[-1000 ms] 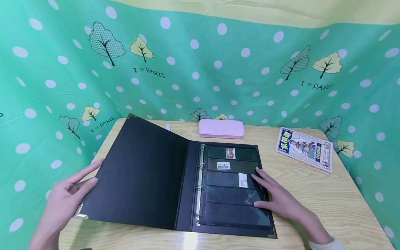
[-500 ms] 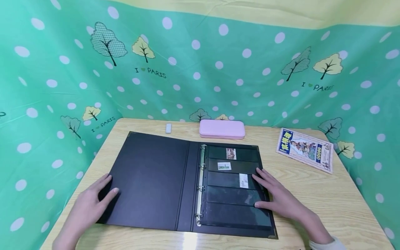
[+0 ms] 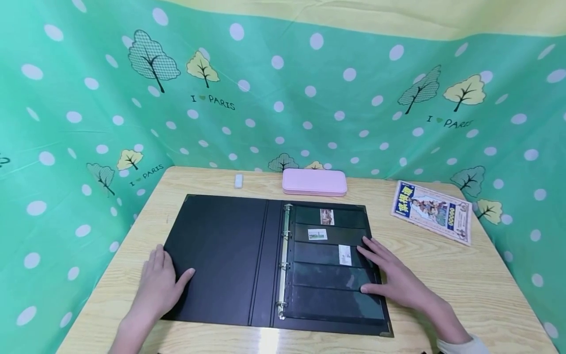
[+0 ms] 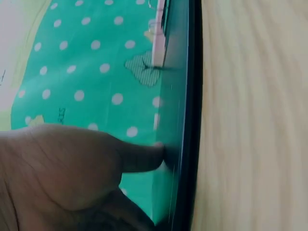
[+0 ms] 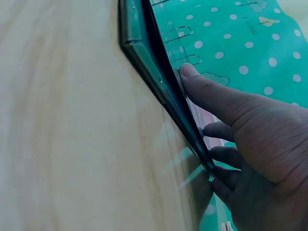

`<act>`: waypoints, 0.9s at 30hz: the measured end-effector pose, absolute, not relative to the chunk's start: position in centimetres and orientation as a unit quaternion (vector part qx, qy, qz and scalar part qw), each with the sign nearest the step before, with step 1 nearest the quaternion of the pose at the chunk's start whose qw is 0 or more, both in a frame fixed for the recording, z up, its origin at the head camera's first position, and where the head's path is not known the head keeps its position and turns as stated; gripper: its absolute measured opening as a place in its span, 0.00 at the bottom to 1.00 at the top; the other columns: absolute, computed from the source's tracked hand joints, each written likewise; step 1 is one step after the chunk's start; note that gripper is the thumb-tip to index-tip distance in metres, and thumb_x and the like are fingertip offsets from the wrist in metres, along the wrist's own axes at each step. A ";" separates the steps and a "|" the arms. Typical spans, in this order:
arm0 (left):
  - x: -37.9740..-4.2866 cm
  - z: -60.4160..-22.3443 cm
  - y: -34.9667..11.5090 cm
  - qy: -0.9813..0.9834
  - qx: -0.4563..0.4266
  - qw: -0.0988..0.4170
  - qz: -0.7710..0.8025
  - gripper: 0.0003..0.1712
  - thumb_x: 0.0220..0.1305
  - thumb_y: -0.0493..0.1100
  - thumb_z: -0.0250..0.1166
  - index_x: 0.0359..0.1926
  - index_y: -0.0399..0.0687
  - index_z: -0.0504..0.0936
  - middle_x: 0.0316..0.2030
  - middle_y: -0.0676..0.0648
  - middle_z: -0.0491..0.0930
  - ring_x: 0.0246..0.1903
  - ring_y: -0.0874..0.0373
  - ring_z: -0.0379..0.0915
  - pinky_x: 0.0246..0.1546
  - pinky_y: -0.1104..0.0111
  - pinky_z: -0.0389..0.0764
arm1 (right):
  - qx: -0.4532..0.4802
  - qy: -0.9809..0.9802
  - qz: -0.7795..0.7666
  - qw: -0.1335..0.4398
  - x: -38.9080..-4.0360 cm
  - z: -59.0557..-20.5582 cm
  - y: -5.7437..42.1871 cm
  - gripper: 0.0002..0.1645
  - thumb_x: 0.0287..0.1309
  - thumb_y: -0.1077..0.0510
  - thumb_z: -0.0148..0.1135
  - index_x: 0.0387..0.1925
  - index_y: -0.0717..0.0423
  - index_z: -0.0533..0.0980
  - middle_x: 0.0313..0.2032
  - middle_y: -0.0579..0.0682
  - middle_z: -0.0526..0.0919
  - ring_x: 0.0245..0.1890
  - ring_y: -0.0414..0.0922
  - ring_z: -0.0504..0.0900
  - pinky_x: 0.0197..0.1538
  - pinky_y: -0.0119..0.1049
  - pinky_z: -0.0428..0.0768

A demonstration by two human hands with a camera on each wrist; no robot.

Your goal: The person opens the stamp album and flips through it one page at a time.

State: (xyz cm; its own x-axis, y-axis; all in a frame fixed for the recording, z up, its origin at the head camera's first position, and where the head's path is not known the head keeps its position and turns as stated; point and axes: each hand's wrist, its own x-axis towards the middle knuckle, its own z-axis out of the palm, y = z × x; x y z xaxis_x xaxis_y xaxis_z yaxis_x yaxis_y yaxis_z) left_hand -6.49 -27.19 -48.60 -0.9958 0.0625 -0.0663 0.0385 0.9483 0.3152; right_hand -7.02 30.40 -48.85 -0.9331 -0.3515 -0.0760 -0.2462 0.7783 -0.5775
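Observation:
A black ring binder (image 3: 221, 260) lies spread flat on the table, its cover turned to the left. On its right side is a black stamp page (image 3: 327, 302) with clear pockets, held by metal rings (image 3: 283, 265). Three stamps sit in the upper pockets: a reddish one (image 3: 327, 217), a green and white one (image 3: 317, 234) and a pale one (image 3: 345, 255). My left hand (image 3: 156, 285) rests on the cover's left edge, thumb on the black surface. At the right edge, my right hand (image 3: 395, 275) lies with fingers and thumb touching the page; the right wrist view shows its thumb (image 5: 211, 91) on top.
A pink case (image 3: 314, 182) stands at the table's back edge, with a small whitish block (image 3: 239, 181) to its left. Toward the back right lies a printed booklet (image 3: 431, 211). A green dotted curtain (image 3: 283, 98) hangs behind and along both sides.
The binder's cover has come down from a raised tilt to lie flat. My left hand has moved right and down with it, from gripping its edge to resting on it. My right hand stays put.

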 end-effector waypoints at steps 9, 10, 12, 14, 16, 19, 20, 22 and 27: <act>-7.2 -49.0 -23.6 0.982 0.091 0.002 0.166 0.45 0.83 0.50 0.66 0.79 0.17 0.62 0.80 0.16 0.53 0.82 0.19 0.46 0.79 0.29 0.55 | -0.159 0.938 -0.297 0.085 -7.0 -49.0 30.4 0.59 0.59 0.33 0.82 0.84 0.52 0.69 0.87 0.60 0.57 0.85 0.71 0.51 0.75 0.78 0.63; -7.2 -49.1 -23.3 0.980 0.098 -0.003 0.173 0.44 0.83 0.50 0.66 0.79 0.19 0.63 0.80 0.17 0.54 0.82 0.20 0.46 0.79 0.29 0.54 | -0.160 0.938 -0.297 0.083 -7.0 -49.1 30.4 0.59 0.59 0.33 0.82 0.83 0.52 0.69 0.87 0.60 0.57 0.85 0.71 0.51 0.75 0.78 0.63; -7.3 -49.4 -22.8 0.976 0.107 -0.011 0.190 0.44 0.82 0.51 0.66 0.80 0.22 0.64 0.81 0.19 0.54 0.82 0.21 0.46 0.80 0.29 0.51 | -0.162 0.937 -0.300 0.080 -7.0 -49.2 30.4 0.59 0.59 0.33 0.82 0.83 0.53 0.70 0.87 0.60 0.57 0.85 0.71 0.52 0.75 0.78 0.63; -7.4 -49.8 -22.6 0.971 0.110 -0.019 0.210 0.43 0.82 0.52 0.67 0.81 0.24 0.65 0.82 0.20 0.54 0.83 0.22 0.45 0.82 0.31 0.47 | -0.163 0.937 -0.300 0.080 -7.0 -49.2 30.4 0.59 0.59 0.33 0.82 0.83 0.52 0.70 0.87 0.60 0.58 0.85 0.71 0.52 0.75 0.79 0.63; -7.6 -50.1 -22.6 0.966 0.110 -0.028 0.233 0.43 0.81 0.52 0.68 0.81 0.26 0.66 0.83 0.21 0.54 0.84 0.23 0.44 0.84 0.34 0.44 | -0.160 0.936 -0.303 0.081 -7.0 -49.3 30.4 0.59 0.59 0.32 0.82 0.84 0.52 0.69 0.87 0.59 0.57 0.85 0.71 0.52 0.75 0.78 0.62; -7.9 -50.4 -22.7 0.956 0.105 -0.053 0.270 0.44 0.78 0.51 0.72 0.81 0.30 0.68 0.82 0.24 0.57 0.83 0.24 0.46 0.84 0.36 0.44 | -0.160 0.936 -0.304 0.081 -7.0 -49.4 30.4 0.59 0.59 0.32 0.81 0.84 0.52 0.69 0.87 0.59 0.57 0.85 0.71 0.51 0.75 0.79 0.62; -8.0 -50.4 -22.7 0.952 0.103 -0.061 0.282 0.44 0.76 0.50 0.74 0.81 0.33 0.69 0.82 0.25 0.59 0.83 0.24 0.48 0.84 0.35 0.46 | -0.160 0.936 -0.304 0.080 -7.0 -49.4 30.4 0.59 0.59 0.32 0.81 0.84 0.52 0.69 0.87 0.59 0.57 0.85 0.71 0.51 0.75 0.79 0.61; -8.2 -50.5 -22.7 0.944 0.103 -0.074 0.303 0.43 0.73 0.49 0.77 0.80 0.36 0.71 0.82 0.28 0.62 0.83 0.26 0.50 0.82 0.34 0.51 | -0.160 0.936 -0.303 0.077 -7.1 -49.5 30.4 0.59 0.59 0.32 0.82 0.83 0.52 0.70 0.87 0.59 0.58 0.85 0.71 0.51 0.75 0.79 0.61; -8.0 -50.6 -22.1 0.933 0.127 -0.090 0.324 0.39 0.69 0.48 0.80 0.76 0.42 0.79 0.80 0.33 0.67 0.82 0.29 0.55 0.78 0.32 0.60 | -0.159 0.939 -0.298 0.065 -7.1 -49.6 30.5 0.56 0.62 0.35 0.81 0.84 0.50 0.69 0.86 0.60 0.59 0.85 0.71 0.53 0.75 0.80 0.60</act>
State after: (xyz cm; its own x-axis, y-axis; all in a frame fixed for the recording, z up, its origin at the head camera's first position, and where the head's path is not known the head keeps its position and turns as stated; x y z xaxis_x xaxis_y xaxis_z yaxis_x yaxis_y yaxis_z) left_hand -8.01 -22.12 -50.65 -0.9513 0.1791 0.2510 0.2962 0.7570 0.5824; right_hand -7.07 30.54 -49.56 -0.9407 -0.3380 -0.0271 -0.2606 0.7717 -0.5801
